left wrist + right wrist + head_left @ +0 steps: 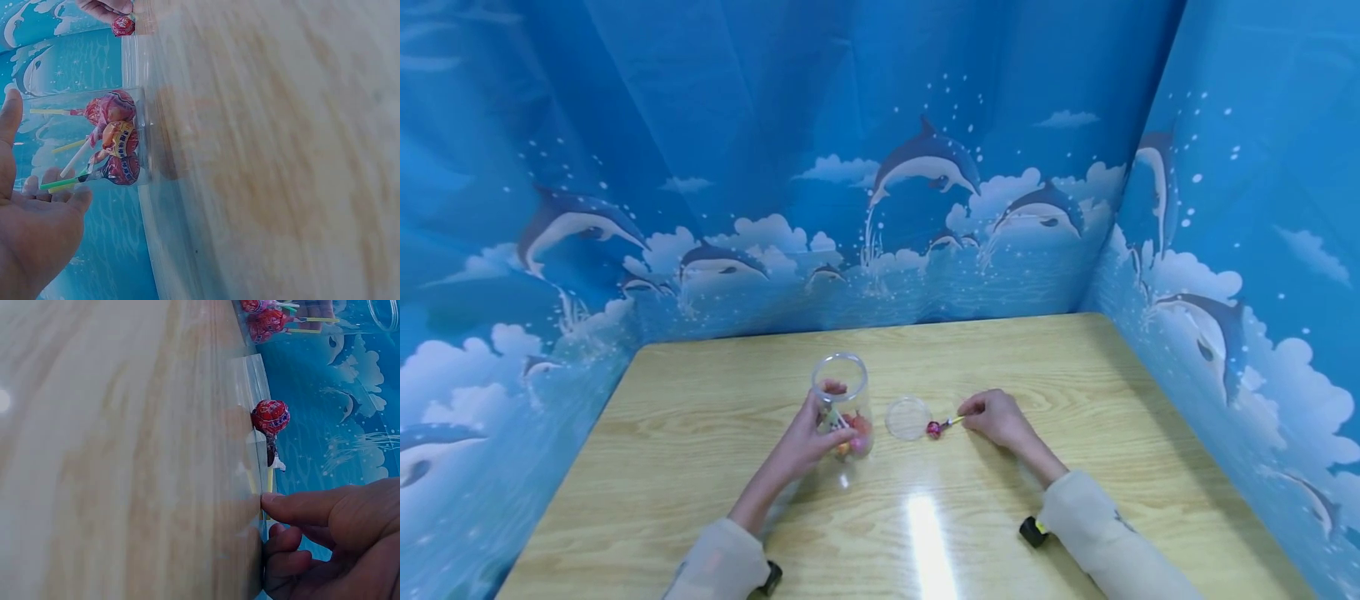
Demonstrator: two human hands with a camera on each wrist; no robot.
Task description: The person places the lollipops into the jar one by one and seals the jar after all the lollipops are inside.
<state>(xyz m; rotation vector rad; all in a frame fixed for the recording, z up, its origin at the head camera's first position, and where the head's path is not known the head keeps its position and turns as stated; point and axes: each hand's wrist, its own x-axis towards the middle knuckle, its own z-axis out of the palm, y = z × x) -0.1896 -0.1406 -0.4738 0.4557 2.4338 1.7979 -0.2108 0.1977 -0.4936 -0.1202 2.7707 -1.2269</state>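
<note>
A clear plastic jar [867, 400] stands upright on the table, its top uncovered. Several wrapped lollipops [119, 137] lie inside it, heads at the bottom and sticks upward. My left hand [811, 433] holds the jar, thumb on the near side and fingers round the far side. To the right, my right hand [998, 418] pinches the yellow stick of a red-wrapped lollipop [271, 417] at the tabletop. That lollipop's head lies beside a round clear lid [907, 418], which rests flat between the jar and the right hand.
The wood-grain table [715, 392] carries a bright light reflection near its front. Blue curtains [760, 167] printed with dolphins and clouds close off its back and sides. Dark wrist straps [1034, 532] show at both sleeves.
</note>
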